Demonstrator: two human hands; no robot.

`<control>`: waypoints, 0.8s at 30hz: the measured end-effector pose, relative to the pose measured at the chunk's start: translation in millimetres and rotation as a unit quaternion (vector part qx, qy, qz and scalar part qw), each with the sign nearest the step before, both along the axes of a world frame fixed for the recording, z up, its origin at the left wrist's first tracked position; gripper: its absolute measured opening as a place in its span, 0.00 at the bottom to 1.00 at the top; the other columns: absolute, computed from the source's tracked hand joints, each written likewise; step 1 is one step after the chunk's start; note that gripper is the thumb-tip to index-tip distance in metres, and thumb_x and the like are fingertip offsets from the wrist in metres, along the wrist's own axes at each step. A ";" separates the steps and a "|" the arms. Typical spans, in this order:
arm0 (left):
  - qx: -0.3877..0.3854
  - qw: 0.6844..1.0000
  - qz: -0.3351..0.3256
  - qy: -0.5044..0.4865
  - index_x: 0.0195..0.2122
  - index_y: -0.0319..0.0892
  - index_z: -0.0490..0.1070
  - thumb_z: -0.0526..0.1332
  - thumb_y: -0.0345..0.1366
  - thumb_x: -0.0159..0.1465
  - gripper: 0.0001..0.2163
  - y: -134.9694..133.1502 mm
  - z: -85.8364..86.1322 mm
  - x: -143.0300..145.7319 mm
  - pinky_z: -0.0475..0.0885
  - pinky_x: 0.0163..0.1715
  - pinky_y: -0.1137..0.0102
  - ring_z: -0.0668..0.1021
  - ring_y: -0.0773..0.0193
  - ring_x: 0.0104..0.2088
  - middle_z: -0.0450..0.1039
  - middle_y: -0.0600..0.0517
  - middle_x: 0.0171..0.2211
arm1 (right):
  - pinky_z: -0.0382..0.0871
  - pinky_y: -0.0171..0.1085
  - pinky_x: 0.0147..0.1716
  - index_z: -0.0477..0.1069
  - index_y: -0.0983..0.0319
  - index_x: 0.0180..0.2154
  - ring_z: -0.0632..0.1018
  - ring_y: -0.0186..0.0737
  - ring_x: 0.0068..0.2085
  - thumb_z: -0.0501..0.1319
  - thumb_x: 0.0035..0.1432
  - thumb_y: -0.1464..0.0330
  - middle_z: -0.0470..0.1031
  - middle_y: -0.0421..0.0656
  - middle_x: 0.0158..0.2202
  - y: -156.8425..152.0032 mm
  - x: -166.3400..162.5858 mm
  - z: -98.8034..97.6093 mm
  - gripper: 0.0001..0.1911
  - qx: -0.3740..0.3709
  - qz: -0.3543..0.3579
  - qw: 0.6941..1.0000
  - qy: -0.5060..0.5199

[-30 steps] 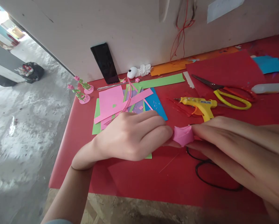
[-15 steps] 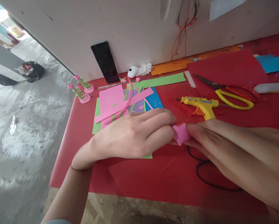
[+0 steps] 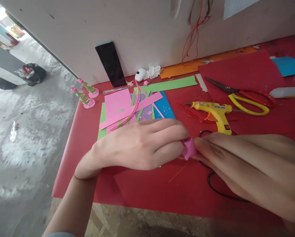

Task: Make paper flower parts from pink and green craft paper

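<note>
A small folded pink paper piece (image 3: 188,148) is pinched between the fingertips of both my hands above the red table (image 3: 147,191). My left hand (image 3: 139,144) comes in from the lower left, fingers curled onto the piece's left side. My right hand (image 3: 246,164) reaches from the right, fingers pressed together on its right side. Most of the pink piece is hidden by my fingers. Behind my left hand lies a pile of pink, green, blue and purple paper sheets and strips (image 3: 130,108).
A yellow glue gun (image 3: 215,112) lies just beyond my hands, its black cord (image 3: 215,187) looping under my right hand. Yellow-handled scissors (image 3: 246,98) rest on red paper. A black phone (image 3: 110,64) leans on the wall. Two paper flowers (image 3: 86,95) stand at the table's left edge.
My hands have closed in on each other, squeezing the pink piece smaller, so less of it shows. Both hands shifted slightly downward and left.
</note>
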State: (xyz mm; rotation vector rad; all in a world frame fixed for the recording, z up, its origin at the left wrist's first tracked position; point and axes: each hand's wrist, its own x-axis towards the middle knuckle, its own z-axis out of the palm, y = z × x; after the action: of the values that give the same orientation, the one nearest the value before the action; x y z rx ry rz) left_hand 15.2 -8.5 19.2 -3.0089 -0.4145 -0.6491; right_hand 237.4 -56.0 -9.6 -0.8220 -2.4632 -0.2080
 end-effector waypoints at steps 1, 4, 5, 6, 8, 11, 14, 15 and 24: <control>0.001 1.000 -0.006 0.005 0.32 0.37 0.67 0.44 0.26 0.69 0.14 0.2 0.0 -0.2 0.79 0.37 0.71 0.79 0.66 0.39 0.77 0.47 0.38 | 0.52 0.45 0.19 0.70 0.59 0.37 0.67 0.43 0.24 0.47 0.62 0.72 0.69 0.43 0.23 0.6 -1.4 1.4 0.13 0.033 0.019 0.999 -0.032; 0.000 1.000 -0.026 0.007 0.33 0.37 0.67 0.45 0.29 0.70 0.14 1.0 -0.5 -0.5 0.79 0.36 0.72 0.79 0.66 0.40 0.77 0.46 0.38 | 0.55 0.45 0.20 0.70 0.61 0.34 0.65 0.42 0.24 0.49 0.60 0.74 0.69 0.44 0.23 0.7 -3.4 3.6 0.11 0.059 0.039 0.996 -0.059; -0.001 1.000 -0.030 0.005 0.33 0.36 0.67 0.45 0.30 0.70 0.14 1.3 -0.7 -0.5 0.79 0.35 0.72 0.79 0.66 0.40 0.77 0.45 0.37 | 0.56 0.45 0.20 0.70 0.61 0.34 0.65 0.42 0.24 0.49 0.59 0.74 0.69 0.45 0.24 0.4 -3.4 3.5 0.11 0.057 0.044 0.996 -0.058; -0.003 0.999 -0.033 0.004 0.34 0.36 0.67 0.45 0.30 0.70 0.14 1.6 -0.9 -0.4 0.80 0.34 0.72 0.79 0.66 0.40 0.77 0.45 0.37 | 0.56 0.44 0.20 0.69 0.61 0.34 0.65 0.42 0.25 0.49 0.59 0.74 0.69 0.45 0.25 0.2 -3.3 3.2 0.10 0.058 0.046 0.996 -0.054; -0.011 0.999 -0.036 0.003 0.33 0.37 0.67 0.45 0.30 0.70 0.14 2.1 -1.2 -0.2 0.80 0.34 0.72 0.80 0.66 0.39 0.77 0.46 0.37 | 0.55 0.44 0.20 0.69 0.61 0.33 0.64 0.42 0.25 0.49 0.59 0.74 0.70 0.46 0.25 0.1 -3.3 2.5 0.10 0.058 0.051 0.995 -0.056; -0.027 0.999 -0.037 0.005 0.33 0.37 0.66 0.44 0.30 0.70 0.13 2.3 -1.2 0.4 0.80 0.35 0.73 0.80 0.67 0.39 0.77 0.47 0.37 | 0.55 0.45 0.22 0.70 0.60 0.34 0.64 0.41 0.24 0.50 0.58 0.74 0.69 0.44 0.25 1.2 -4.6 2.6 0.11 0.048 0.047 0.996 -0.058; -0.036 0.999 -0.039 0.005 0.33 0.37 0.66 0.45 0.30 0.70 0.13 1.9 -0.9 0.9 0.81 0.35 0.73 0.80 0.67 0.38 0.77 0.46 0.37 | 0.55 0.45 0.21 0.70 0.59 0.30 0.63 0.41 0.23 0.49 0.58 0.74 0.69 0.45 0.24 2.1 -5.9 3.0 0.13 0.049 0.052 0.996 -0.061; -0.037 0.998 -0.042 0.005 0.32 0.37 0.66 0.45 0.30 0.70 0.13 1.7 -0.8 1.1 0.81 0.35 0.73 0.80 0.67 0.38 0.77 0.46 0.37 | 0.55 0.45 0.21 0.70 0.58 0.30 0.62 0.41 0.23 0.49 0.58 0.74 0.69 0.44 0.24 2.2 -5.9 3.1 0.12 0.041 0.041 0.997 -0.059; 0.000 0.997 -0.066 -0.049 0.31 0.38 0.65 0.47 0.26 0.68 0.11 5.3 0.6 0.7 0.80 0.42 0.68 0.80 0.64 0.40 0.77 0.49 0.34 | 0.59 0.42 0.24 0.65 0.58 0.41 0.68 0.37 0.26 0.52 0.63 0.72 0.71 0.39 0.28 6.9 -4.9 9.9 0.06 -0.039 0.036 0.997 0.049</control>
State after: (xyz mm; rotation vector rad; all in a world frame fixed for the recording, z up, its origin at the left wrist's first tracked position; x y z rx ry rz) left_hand 16.0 -3.2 19.8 -3.0337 -0.2203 -0.8089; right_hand 232.5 -49.1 0.4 -0.7545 -2.4174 -0.0457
